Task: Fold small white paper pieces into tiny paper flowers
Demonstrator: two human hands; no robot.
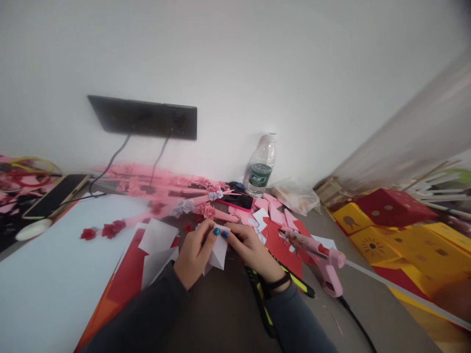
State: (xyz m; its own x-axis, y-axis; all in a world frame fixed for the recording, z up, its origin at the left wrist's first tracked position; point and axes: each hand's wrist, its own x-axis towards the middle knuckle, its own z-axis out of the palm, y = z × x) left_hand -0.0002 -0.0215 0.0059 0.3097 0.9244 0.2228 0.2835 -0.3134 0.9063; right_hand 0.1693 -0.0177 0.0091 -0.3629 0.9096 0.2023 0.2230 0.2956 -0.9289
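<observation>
Paper, white and folded, sits between the two hands near the middle of the grey-brown tabletop. Its long axis runs roughly near to far, leaning a little, with the loose lower end pointing toward the person and the upper edge caught under the thumbs.

The left hand comes in from the left, its thumb, with a blue nail, pressed on the paper's upper edge and the index finger bent close against it, leaving hardly any gap. The right hand meets it from the right in a similar pinch, its blue-nailed thumb tip just beside the left one. I cannot tell how the remaining fingers lie behind the sheet.

Just left of the left hand are loose white sheets, partly over red paper. On the far side, pink stems with paper flowers lie left to right, next to a pink-edged phone; beyond it a clear bottle stands upright by the wall. Right of the right hand, a pink glue gun rests near red scraps, with yellow boxes farther right.
</observation>
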